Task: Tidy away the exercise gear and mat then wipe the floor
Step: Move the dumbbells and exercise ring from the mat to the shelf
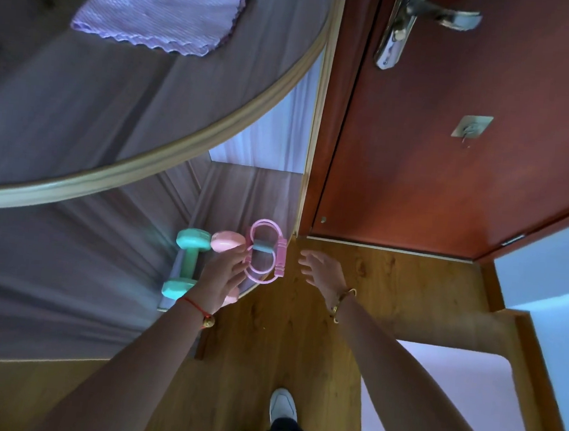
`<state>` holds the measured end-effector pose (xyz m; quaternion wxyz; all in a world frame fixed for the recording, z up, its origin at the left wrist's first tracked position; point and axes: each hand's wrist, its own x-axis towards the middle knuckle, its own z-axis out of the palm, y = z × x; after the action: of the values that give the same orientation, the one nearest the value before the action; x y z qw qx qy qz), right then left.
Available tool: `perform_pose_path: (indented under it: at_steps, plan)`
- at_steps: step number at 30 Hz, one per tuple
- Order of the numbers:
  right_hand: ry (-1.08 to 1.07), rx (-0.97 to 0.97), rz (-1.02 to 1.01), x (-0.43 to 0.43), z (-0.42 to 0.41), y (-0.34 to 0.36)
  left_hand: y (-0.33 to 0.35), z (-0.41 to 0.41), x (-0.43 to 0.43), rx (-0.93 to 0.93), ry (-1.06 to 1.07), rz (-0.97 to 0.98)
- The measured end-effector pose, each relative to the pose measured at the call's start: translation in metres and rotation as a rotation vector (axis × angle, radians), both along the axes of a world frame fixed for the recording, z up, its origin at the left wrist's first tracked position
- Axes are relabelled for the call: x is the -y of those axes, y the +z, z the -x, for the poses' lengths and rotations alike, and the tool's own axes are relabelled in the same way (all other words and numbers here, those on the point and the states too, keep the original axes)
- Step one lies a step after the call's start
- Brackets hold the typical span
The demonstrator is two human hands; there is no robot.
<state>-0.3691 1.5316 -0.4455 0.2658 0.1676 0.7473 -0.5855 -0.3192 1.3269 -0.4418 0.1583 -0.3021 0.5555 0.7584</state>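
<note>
Seen from the head camera, the left hand (pixel 223 275) reached down over the front edge of a low shelf (pixel 244 191). Its fingers were straight and close together, their tips at the near ring of a pink figure-eight chest puller (pixel 266 253); whether they touched it could not be told. The hand covered the bar of a pink dumbbell (pixel 227 241), which lay just beside a teal dumbbell (pixel 186 263) on the shelf's front edge. The puller lay at the shelf's front right corner, partly over the edge.

The right hand (pixel 320 266) hung above the wooden floor (pixel 283 335) to the right of the puller, fingers spread and holding nothing.

A folded lavender cloth (pixel 163 9) lay near the far edge of a round table (pixel 143 156) above the shelf. A pale purple exercise mat (pixel 433 383) lay on the floor at lower right, below a red-brown door (pixel 470 162).
</note>
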Motion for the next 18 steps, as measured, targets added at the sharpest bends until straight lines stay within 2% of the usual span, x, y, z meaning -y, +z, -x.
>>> perform_pose_path:
  at_steps: [8,13,18]
  plan:
    - [-0.220,0.027,0.047,-0.009,-0.094,0.042,0.045,-0.052,0.004,-0.074,-0.163,-0.059]
    - [-0.335,0.060,0.121,-0.023,-0.152,0.074,0.060,-0.084,-0.006,-0.027,-0.233,-0.064]
    - [-0.362,0.063,0.115,-0.037,-0.165,0.075,0.065,-0.098,-0.018,0.000,-0.262,-0.070]
